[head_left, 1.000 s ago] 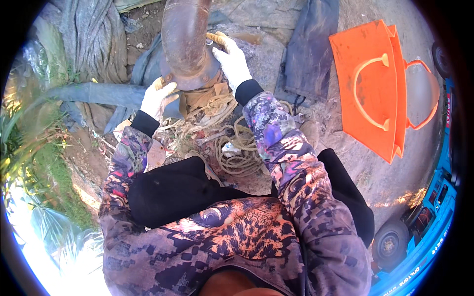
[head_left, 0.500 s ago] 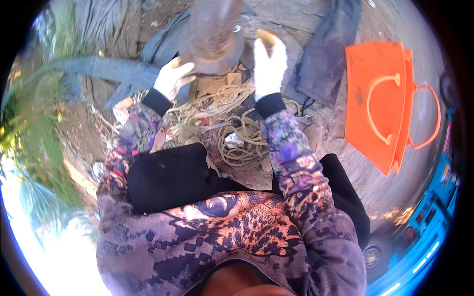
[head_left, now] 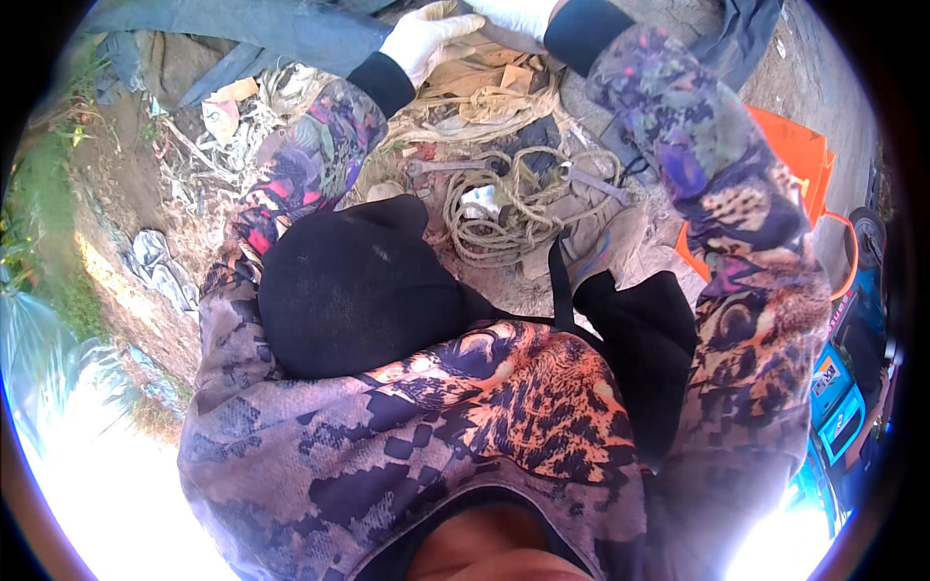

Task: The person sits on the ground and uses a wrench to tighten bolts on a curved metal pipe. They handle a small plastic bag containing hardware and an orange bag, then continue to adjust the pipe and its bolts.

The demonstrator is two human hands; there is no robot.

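My left hand [head_left: 431, 41], in a white glove, reaches to the top edge with its fingers curled in beside my right hand [head_left: 513, 15]. The right, gloved too, is partly cut off by the picture's edge, and its fingers are hidden. A narrow brownish-grey edge [head_left: 504, 39] shows between and under the hands; I cannot make out what it belongs to. Below them lie crumpled tan cloth [head_left: 441, 121] and a small cardboard piece [head_left: 516, 79]. Nearer to me is a loose coil of rope [head_left: 470, 232], with a wrench [head_left: 450, 167] and another spanner [head_left: 596, 182] beside it.
Blue cloth [head_left: 262, 29] stretches along the far left, with shredded pale fibres [head_left: 266, 121] below it. An orange bag [head_left: 794, 145] stands at the right, partly behind my right arm. Green plants [head_left: 58, 232] and clear plastic [head_left: 58, 387] line the left side.
Both hands have moved farther up the picture and come together. The rusty flanged metal pipe between them has left the view. The whole view has shifted, and my right arm now covers part of the bag.
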